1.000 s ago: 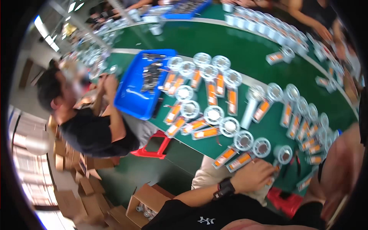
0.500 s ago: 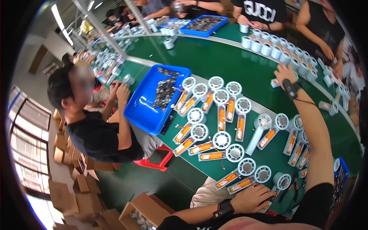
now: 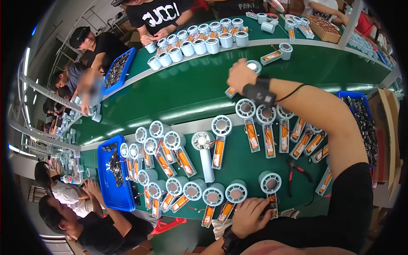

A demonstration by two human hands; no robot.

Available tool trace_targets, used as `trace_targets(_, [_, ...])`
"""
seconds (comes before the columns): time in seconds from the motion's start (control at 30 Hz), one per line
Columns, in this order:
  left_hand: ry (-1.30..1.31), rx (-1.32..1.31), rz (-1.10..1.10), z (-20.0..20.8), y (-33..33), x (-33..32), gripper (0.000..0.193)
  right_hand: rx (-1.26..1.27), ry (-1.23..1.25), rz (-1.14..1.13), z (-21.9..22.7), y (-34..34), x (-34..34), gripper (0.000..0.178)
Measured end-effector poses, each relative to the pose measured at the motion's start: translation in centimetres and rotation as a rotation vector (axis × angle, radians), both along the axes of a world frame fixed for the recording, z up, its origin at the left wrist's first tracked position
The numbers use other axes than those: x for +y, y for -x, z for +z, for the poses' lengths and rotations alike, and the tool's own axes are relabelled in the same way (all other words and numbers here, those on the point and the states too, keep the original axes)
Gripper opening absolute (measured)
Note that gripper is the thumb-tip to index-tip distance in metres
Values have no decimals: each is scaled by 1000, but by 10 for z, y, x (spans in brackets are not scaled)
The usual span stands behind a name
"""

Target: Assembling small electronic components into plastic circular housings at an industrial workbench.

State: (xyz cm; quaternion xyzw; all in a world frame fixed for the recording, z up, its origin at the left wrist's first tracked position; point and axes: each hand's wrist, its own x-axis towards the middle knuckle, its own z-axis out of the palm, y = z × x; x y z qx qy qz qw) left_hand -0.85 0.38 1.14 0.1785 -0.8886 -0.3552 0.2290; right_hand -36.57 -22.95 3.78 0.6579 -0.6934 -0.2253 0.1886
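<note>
My left hand [image 3: 250, 216] is at the near table edge, its fingers curled over the open handle of a light-blue handheld fan [image 3: 270, 182]. A small dark circuit board shows at its fingertips. My right arm reaches across to the green belt, where my right hand [image 3: 242, 77] grips another handheld fan [image 3: 254, 66]. That fan's round head shows beyond the fingers and its handle end on the near side; the hand covers the middle. Several similar fans with orange batteries in open handles lie between my arms, among them one with a closed handle [image 3: 207, 165].
Red-and-black pliers [image 3: 291, 178] lie right of the left hand's fan. A blue tray [image 3: 127, 199] of dark parts stands at the left, another blue tray [image 3: 369, 102] beyond my right arm. Upright fans [image 3: 187, 48] line the belt's far side. Co-workers sit left and opposite.
The view has swung to the right, so the table and belt appear shifted. My right hand remains over the belt with a fan. My left hand stays at the near fan's handle.
</note>
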Motion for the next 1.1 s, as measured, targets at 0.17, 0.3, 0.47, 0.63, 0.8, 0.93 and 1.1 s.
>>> trace_targets(0.17, [1, 1, 22, 0, -3, -1, 42, -111, 45, -421, 4, 77, 6, 16])
trace_targets(0.3, [3, 13, 63, -6, -6, 3, 43, -222, 549, 89, -48, 189, 42, 40])
trace_targets(0.47, [-36, 58, 44, -6, -5, 4, 48, -98, -108, -248, 9, 153, 34, 31])
trace_targets(0.63, [-65, 29, 31, 3, -11, 8, 53, -205, 58, -175, 23, 124, 34, 32])
trace_targets(0.8, [-89, 100, -49, -1, -12, 7, 53, -436, 409, 139, 54, 98, 81, 21])
trace_targets(0.93, [-23, 179, -66, -4, -11, 1, 47, -524, 489, 481, 112, -26, 146, 29])
trace_targets(1.1, [319, 261, 266, 22, -52, -1, 35, -733, 383, 698, 156, -156, 236, 27])
